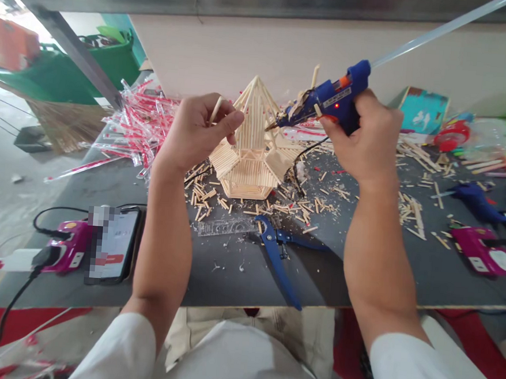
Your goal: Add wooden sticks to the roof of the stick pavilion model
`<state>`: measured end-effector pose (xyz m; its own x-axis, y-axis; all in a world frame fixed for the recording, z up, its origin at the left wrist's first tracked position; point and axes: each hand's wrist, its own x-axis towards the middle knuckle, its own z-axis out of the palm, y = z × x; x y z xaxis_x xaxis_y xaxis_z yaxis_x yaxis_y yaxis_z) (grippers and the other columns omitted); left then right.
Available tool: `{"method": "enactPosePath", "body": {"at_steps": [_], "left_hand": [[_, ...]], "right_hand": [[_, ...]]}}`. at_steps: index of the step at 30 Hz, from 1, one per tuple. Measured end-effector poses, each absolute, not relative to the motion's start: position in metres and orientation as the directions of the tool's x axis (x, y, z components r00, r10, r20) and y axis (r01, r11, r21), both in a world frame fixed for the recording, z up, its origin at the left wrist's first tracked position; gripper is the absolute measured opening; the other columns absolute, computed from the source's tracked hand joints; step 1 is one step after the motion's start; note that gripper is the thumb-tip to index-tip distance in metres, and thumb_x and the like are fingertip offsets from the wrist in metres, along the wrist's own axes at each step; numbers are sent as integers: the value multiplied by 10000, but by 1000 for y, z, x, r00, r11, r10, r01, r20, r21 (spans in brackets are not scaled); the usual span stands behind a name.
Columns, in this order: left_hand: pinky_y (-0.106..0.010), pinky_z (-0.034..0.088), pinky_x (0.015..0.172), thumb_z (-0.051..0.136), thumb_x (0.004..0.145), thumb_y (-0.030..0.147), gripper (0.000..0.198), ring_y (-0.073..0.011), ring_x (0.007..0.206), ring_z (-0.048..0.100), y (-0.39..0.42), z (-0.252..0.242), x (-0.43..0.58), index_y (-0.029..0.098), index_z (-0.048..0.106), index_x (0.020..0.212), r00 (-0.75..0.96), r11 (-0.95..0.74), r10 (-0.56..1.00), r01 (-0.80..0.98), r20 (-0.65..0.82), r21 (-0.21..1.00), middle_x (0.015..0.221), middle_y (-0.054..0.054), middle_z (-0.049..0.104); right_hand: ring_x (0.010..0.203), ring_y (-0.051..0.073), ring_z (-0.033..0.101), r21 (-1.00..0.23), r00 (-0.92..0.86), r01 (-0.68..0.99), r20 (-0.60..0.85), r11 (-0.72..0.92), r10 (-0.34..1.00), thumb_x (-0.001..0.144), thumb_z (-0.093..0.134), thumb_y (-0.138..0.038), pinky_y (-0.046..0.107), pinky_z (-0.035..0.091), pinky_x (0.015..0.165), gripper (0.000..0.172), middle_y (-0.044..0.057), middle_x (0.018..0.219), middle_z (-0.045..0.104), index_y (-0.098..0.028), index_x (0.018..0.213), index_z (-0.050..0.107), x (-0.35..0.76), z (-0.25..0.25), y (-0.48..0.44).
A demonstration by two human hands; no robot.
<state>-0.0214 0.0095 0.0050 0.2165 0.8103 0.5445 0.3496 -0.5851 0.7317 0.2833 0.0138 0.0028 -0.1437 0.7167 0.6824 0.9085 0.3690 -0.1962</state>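
Observation:
My left hand (199, 129) is closed in a pinch on a short wooden stick (216, 109), held up in front of a small model house (251, 149) built of wooden sticks. My right hand (363, 133) grips a blue hot glue gun (328, 99) with a long clear glue stick (437, 32) coming out of its back. The gun's nozzle points left, close to the model's pointed roof. The model stands on a dark grey table (230, 269) amid several cut stick scraps.
Blue cutting pliers (278, 252) and a clear ruler (224, 227) lie in front of the model. A phone (113, 243) and a pink charger (67, 246) sit at the left edge. Red-and-clear wrappers (140, 124) pile up behind; a second blue glue gun (477, 200) and a pink box (485, 252) lie right.

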Motion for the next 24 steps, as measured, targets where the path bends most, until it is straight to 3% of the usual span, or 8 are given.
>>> {"method": "enactPosePath", "body": {"at_steps": [13, 24], "left_hand": [[-289, 504, 599, 724, 941, 428, 250, -137, 636, 648, 10, 5, -23, 235, 644, 804, 237, -580, 815, 359, 530, 732, 654, -5, 680], [-286, 550, 688, 702, 930, 398, 221, -126, 694, 664, 7, 9, -23, 208, 664, 824, 265, -562, 827, 411, 496, 717, 731, -5, 703]], "right_hand": [[1029, 365, 702, -207, -115, 917, 681, 342, 723, 969, 507, -574, 476, 543, 876, 410, 130, 1067, 741, -281, 1233, 617, 282, 3, 12], [1053, 358, 686, -276, -95, 878, 701, 392, 706, 954, 546, -587, 485, 514, 934, 462, 140, 1096, 723, -241, 1255, 603, 281, 1, 13]]}}
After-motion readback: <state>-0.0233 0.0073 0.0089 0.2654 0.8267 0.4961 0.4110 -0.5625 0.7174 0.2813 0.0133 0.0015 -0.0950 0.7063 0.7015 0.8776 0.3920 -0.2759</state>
